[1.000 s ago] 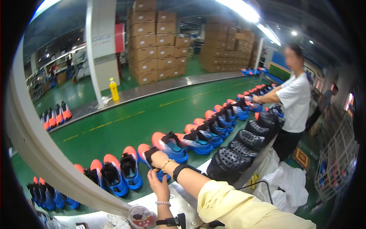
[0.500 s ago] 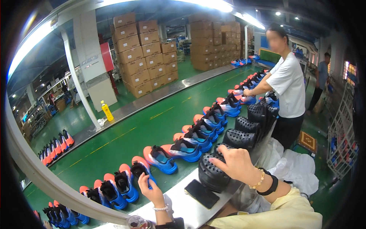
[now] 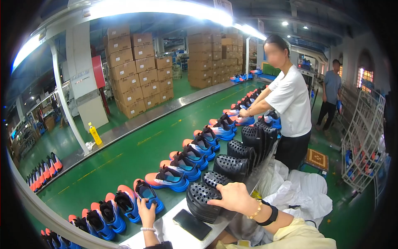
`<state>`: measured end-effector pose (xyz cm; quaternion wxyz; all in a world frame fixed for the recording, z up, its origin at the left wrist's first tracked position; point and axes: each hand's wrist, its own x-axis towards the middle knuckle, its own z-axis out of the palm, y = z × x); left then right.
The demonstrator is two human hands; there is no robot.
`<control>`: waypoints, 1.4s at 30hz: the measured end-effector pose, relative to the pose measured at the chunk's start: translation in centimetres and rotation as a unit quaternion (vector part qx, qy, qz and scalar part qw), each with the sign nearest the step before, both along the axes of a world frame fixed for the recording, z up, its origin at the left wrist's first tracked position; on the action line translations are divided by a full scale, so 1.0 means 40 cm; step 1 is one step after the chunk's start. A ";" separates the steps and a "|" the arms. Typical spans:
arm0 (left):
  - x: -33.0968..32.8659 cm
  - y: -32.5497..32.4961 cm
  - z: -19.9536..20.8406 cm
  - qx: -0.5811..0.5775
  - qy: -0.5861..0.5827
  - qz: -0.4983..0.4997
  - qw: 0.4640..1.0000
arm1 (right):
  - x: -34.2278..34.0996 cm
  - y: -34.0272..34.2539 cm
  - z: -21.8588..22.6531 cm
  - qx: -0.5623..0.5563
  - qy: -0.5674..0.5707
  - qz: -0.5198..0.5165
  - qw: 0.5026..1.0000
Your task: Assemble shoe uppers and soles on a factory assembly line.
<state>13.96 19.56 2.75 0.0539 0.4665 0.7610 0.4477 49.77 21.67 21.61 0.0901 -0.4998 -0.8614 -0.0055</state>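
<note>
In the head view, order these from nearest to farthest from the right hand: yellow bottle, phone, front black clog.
1. Front black clog: at the right hand.
2. Phone: lower left.
3. Yellow bottle: far left, beyond the green belt.

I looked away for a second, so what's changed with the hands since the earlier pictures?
The right hand has let go of the sneakers and moved right, to the nearest black clog; whether it grips it isn't clear. The left hand is at a sneaker, as before, though I can't tell if it's the same one. The yellow bottle stands where it did, and the co-worker remains beside the row.
</note>
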 end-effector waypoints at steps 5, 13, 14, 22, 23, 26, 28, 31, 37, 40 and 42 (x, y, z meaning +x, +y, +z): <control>0.036 -0.070 -0.031 0.020 -0.021 -0.002 1.000 | -0.014 0.019 -0.061 0.006 0.022 0.003 1.000; 0.038 -0.101 -0.012 0.099 -0.153 0.012 0.983 | -0.051 -0.035 0.096 0.061 0.059 -0.033 0.996; 0.038 -0.102 -0.014 0.106 -0.159 0.019 0.981 | -0.080 -0.060 0.155 0.057 0.098 -0.037 0.993; 0.014 -0.123 -0.031 0.154 -0.145 0.020 0.977 | -0.549 0.021 0.051 -0.145 0.020 0.155 0.977; 0.014 -0.123 -0.026 0.161 -0.154 0.017 0.975 | -0.604 0.041 0.056 -0.231 -0.017 0.122 0.965; 0.026 -0.112 -0.012 0.151 -0.136 0.017 0.979 | -0.709 0.162 -0.073 -0.242 -0.020 0.080 0.967; 0.017 -0.119 -0.023 0.152 -0.134 0.027 0.979 | -0.764 0.175 -0.150 -0.194 -0.010 0.075 0.978; 0.015 -0.125 -0.041 0.144 -0.154 0.044 0.977 | -0.806 0.168 -0.224 -0.139 0.005 0.087 0.986; 0.014 -0.129 -0.057 0.101 -0.074 0.044 0.991 | -0.848 0.107 -0.340 -0.073 0.057 0.074 0.993; 0.027 -0.132 -0.040 0.083 -0.119 0.031 0.989 | -0.842 0.107 -0.346 -0.091 0.077 0.046 0.992; 0.023 -0.127 -0.041 0.083 -0.119 0.031 0.989 | -0.845 0.100 -0.350 -0.091 0.085 0.049 0.991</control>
